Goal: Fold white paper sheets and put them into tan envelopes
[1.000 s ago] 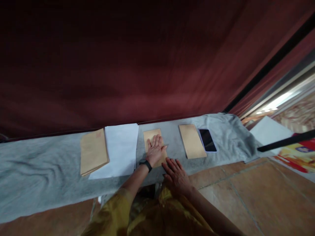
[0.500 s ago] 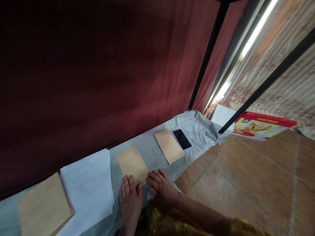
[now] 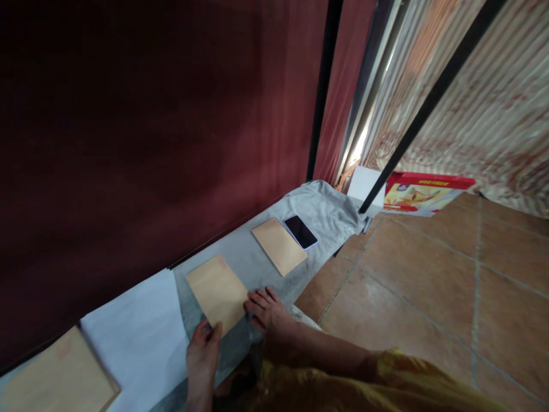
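White paper point(image 3: 135, 337) lay beside the left hand point(image 3: 202, 349), fingers curled at the near corner of an envelope point(image 3: 218, 294) on grey cloth point(image 3: 242, 254), pinch unclear; the right hand point(image 3: 269, 312), loosely spread, gripped nothing, probably steadying the envelope's edge.

Matt paper envelope point(image 3: 218, 294), wrinkled cloth point(image 3: 331, 207), glossy phone screen point(image 3: 301, 232).
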{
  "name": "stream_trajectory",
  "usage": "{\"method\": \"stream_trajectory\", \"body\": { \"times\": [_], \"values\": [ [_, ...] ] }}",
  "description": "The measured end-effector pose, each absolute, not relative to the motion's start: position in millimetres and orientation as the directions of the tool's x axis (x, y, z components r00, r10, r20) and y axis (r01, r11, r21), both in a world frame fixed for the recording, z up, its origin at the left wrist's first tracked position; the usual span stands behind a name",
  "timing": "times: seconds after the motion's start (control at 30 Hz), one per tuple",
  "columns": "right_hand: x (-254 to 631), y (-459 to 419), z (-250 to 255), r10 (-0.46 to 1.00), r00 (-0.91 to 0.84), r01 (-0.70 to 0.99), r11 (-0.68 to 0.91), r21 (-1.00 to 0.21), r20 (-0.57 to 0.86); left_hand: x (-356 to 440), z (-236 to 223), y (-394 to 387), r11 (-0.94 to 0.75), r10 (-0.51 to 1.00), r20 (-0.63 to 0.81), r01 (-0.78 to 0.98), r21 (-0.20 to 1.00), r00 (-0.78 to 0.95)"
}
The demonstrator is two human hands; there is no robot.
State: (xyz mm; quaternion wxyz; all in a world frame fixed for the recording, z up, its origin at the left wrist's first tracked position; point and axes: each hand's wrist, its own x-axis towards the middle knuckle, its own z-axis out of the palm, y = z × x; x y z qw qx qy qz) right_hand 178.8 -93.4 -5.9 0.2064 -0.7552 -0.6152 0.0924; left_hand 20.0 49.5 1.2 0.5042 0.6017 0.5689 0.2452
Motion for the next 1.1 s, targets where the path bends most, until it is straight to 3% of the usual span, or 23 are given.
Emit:
{"method": "stream_trajectory", "body": {
  "times": [0.1,0.27,0.4,0.53,0.67,0.83,1.1],
  "values": [
    [182,-94,-6,0.967,0.234,0.873,-0.164,-0.459,0.1,28,20,41,0.323,0.862,-0.424,0.344,0.882,0.277],
    [199,-108,7,0.909,0.362,0.817,-0.205,-0.539,0.204,51,60,28,0.314,0.848,-0.375,0.215,0.925,0.375],
    [238,-130,13,0.763,0.574,0.736,-0.323,-0.596,0.296,99,70,13,0.343,0.765,-0.359,0.133,0.93,0.534],
    [288,-151,5,0.56,0.762,0.619,-0.484,-0.618,0.324,164,51,-7,0.342,0.712,-0.315,0.082,0.936,0.627],
    [320,-168,-7,0.48,0.813,0.577,-0.584,-0.571,0.33,208,29,-20,0.279,0.7,-0.302,0.141,0.95,0.648],
    [327,-172,-20,0.505,0.805,0.591,-0.646,-0.483,0.31,221,16,-28,0.125,0.706,-0.356,0.387,0.913,0.612],
    [324,-164,-24,0.508,0.806,0.592,-0.689,-0.417,0.305,229,15,-28,0.013,0.729,-0.38,0.544,0.839,0.569]
  ]
}}
